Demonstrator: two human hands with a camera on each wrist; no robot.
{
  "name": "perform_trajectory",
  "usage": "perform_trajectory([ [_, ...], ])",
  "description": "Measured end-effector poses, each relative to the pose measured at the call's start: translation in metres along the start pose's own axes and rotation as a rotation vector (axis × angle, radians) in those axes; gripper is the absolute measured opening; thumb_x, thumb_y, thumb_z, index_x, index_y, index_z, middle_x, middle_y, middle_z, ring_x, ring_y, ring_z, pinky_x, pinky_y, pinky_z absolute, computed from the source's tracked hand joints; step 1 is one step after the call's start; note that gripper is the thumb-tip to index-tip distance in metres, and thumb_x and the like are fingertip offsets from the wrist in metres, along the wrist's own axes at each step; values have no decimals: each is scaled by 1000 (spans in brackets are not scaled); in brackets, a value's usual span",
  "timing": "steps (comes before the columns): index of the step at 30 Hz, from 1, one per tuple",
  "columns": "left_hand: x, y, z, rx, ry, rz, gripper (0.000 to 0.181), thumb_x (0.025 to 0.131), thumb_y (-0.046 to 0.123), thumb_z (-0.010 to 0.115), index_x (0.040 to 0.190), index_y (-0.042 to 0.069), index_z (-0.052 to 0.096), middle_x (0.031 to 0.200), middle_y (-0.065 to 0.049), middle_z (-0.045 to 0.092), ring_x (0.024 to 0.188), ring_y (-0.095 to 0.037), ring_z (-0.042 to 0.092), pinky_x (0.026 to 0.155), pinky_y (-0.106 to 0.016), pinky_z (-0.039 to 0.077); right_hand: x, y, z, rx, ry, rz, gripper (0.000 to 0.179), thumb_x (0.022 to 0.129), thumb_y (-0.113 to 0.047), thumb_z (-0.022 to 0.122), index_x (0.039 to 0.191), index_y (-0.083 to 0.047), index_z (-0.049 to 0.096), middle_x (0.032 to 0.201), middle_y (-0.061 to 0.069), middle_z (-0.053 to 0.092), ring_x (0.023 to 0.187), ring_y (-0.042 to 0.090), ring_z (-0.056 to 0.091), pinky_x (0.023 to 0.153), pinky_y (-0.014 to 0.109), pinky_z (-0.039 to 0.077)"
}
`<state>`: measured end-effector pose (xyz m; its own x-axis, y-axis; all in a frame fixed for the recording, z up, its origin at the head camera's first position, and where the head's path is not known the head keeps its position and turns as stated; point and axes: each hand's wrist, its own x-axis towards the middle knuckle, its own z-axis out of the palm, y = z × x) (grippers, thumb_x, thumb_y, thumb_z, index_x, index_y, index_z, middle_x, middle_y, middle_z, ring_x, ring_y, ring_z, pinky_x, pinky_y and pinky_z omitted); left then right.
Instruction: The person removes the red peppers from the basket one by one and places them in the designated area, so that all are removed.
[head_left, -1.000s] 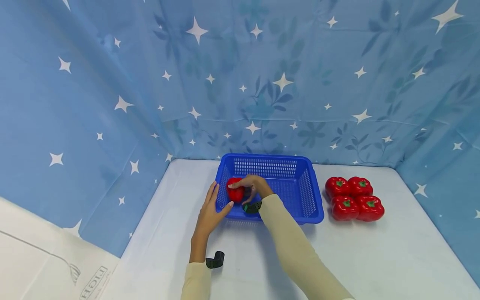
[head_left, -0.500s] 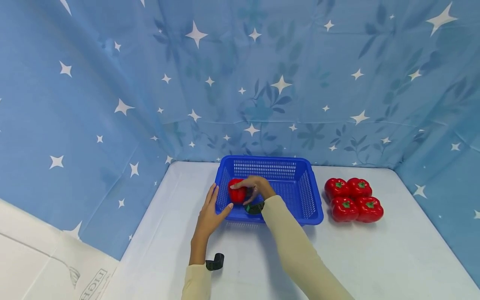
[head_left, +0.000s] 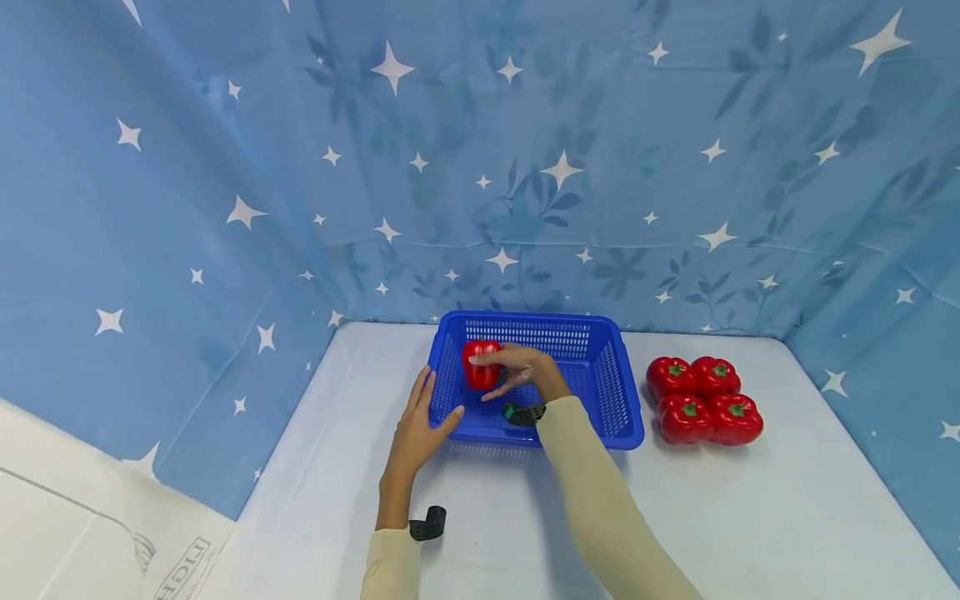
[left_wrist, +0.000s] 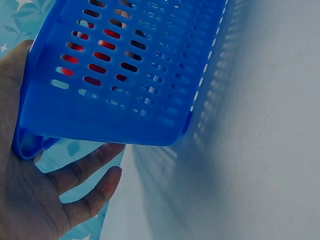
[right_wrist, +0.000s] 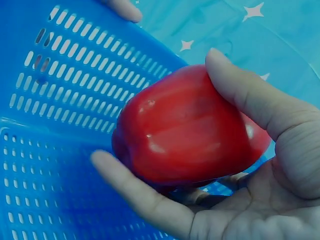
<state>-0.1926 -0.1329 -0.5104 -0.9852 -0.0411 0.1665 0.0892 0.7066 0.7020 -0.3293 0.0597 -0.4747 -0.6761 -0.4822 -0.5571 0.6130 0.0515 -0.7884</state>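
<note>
In the head view, my right hand [head_left: 516,367] holds a glossy red bell pepper [head_left: 481,365] inside the left part of a blue plastic basket [head_left: 627,387]. The right wrist view shows this bell pepper [right_wrist: 175,125] lying sideways between the thumb and the fingers, above the slotted basket floor. My left hand [head_left: 422,429] spans the basket's front left corner, fingers straight along the left side and thumb toward the front rim. From the left wrist, the hand [left_wrist: 35,195] rests at the basket rim, and red shows through the wall slots.
Several red bell peppers [head_left: 702,400] with green stems stand grouped on the white table [head_left: 810,500] to the right of the basket. A blue star-patterned curtain [head_left: 525,167] hangs behind and at both sides. Small dark devices are strapped to both wrists.
My right hand has raised the bell pepper and moved it slightly right and toward the back of the basket. The left hand stays at the same corner.
</note>
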Motion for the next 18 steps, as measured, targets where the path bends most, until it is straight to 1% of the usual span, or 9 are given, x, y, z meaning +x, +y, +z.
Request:
perform_trajectory([
  [4,0,-2,0,3,7,0,85,77,67,48,145,28,14,149,18,4,135,-27,21,94,-65,24,-3,-1,-3,48,-12,-18,94,67,-23,80,138,-10,21,136,16,32,121,42,34,79,53,48],
  [7,0,-1,0,0,8,-4,85,77,68,48,145,28,15,150,17,5,135,-26,21,94,-64,25,-4,-1,-5,44,-15,-29,91,66,-23,81,136,-10,24,134,15,34,120,40,36,83,52,46],
  [13,0,0,-2,-10,6,-6,86,76,69,48,145,28,16,148,23,2,135,-26,21,94,-65,24,-7,-2,-8,-14,-17,-52,79,70,-23,77,133,-11,30,131,13,38,116,37,40,91,50,41],
  [14,0,0,-1,-11,7,-3,86,76,69,47,145,27,16,147,24,1,135,-25,21,94,-65,24,-7,-1,-8,-14,-15,-59,78,71,-22,77,133,-12,30,131,13,38,116,37,41,92,49,40],
  [16,0,0,-1,-12,5,-5,86,76,70,46,145,27,16,147,24,1,135,-25,20,94,-64,25,-7,-1,-9,4,-15,-83,77,72,-20,76,133,-14,30,131,13,37,116,37,40,93,49,39],
  [18,-1,0,-1,-13,0,-10,87,75,71,46,145,28,15,147,24,1,136,-25,19,95,-64,24,-7,-1,-10,40,-16,-111,78,72,-17,76,134,-17,29,132,12,36,117,37,39,94,49,39],
])
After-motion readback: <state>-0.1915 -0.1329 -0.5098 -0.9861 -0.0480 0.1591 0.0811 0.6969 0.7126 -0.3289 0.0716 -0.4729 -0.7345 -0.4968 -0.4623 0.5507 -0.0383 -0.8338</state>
